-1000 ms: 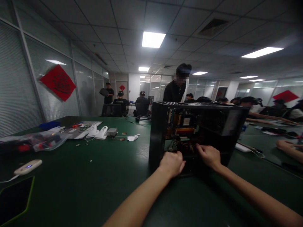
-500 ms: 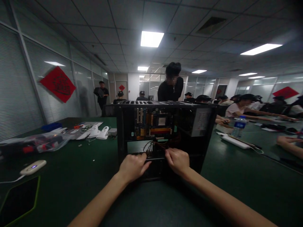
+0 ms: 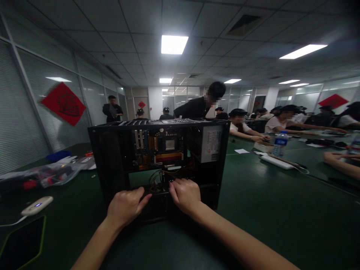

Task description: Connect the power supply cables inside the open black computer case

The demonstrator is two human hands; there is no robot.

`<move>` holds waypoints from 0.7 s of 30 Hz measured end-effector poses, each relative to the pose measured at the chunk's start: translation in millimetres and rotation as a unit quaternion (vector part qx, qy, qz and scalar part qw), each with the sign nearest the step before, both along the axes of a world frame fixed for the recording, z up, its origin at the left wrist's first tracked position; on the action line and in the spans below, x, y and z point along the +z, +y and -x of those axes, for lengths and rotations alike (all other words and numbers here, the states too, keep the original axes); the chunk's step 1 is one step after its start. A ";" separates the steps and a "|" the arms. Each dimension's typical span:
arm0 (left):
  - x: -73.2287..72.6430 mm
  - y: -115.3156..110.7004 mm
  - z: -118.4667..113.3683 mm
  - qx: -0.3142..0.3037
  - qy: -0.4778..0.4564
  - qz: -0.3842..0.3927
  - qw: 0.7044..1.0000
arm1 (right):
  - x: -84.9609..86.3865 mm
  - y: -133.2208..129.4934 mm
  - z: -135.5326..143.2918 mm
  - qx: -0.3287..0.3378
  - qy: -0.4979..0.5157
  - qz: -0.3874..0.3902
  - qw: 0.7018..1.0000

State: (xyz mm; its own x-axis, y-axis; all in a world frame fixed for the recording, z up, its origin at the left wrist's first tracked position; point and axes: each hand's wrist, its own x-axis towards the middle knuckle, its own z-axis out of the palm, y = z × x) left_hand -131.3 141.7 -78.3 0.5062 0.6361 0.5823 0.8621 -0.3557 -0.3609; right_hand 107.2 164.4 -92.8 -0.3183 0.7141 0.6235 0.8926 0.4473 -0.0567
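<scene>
An open black computer case [image 3: 108, 165] stands upright on the green table, its open side facing me. My left hand [image 3: 123, 206] is closed over the case's lower crossbar, thumb lying along the near side. To its right, my right hand [image 3: 186, 195] grips the same crossbar, fingertips hidden behind the edge. Just above my hands hangs a bundle of thin cables [image 3: 157, 177]. Higher up inside sits the motherboard [image 3: 146, 144] with its slots and a square silver processor area. A grey power supply [image 3: 211, 144] fills the case's upper right corner.
At left lie a plastic bag of parts [image 3: 53, 174], a blue tray [image 3: 58, 155], a white device with a lit display [image 3: 38, 205] and a phone [image 3: 24, 240]. At right are a water bottle [image 3: 280, 143] and a power strip [image 3: 277, 162]. Several people work beyond.
The case has shifted left and turned, so its left side shows more; both hands moved left with it, keeping hold. Behind it, the standing person has bent over to the right.
</scene>
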 end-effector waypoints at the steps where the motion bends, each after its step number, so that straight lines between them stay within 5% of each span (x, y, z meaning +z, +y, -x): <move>1: -0.2 0.0 1.0 0.003 -0.002 -0.004 1.000 | 2.7 -1.8 1.0 0.000 -0.004 0.016 1.000; 7: -1.3 -2.2 -2.0 0.039 -0.020 0.000 0.999 | 33.2 4.0 -11.1 0.059 -0.028 0.185 0.981; 12: 0.5 -3.7 -4.2 0.068 -0.028 0.035 0.997 | 53.3 49.6 -25.1 0.200 -0.045 0.388 0.899; 15: 0.6 -3.3 -3.3 0.066 -0.039 0.036 0.996 | 51.0 68.9 -25.2 0.131 -0.111 0.423 0.890; 21: 2.5 -3.7 -2.5 0.072 -0.018 0.059 0.995 | 43.3 71.0 -20.0 0.006 -0.138 0.364 0.921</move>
State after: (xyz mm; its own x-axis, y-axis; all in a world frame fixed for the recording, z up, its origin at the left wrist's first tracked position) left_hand -128.9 138.0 -75.8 0.3845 0.7656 0.5157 0.9190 -0.2645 -0.2924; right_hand 127.2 235.5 -49.5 -0.4041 0.9061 -0.1250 0.9129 0.3910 -0.1168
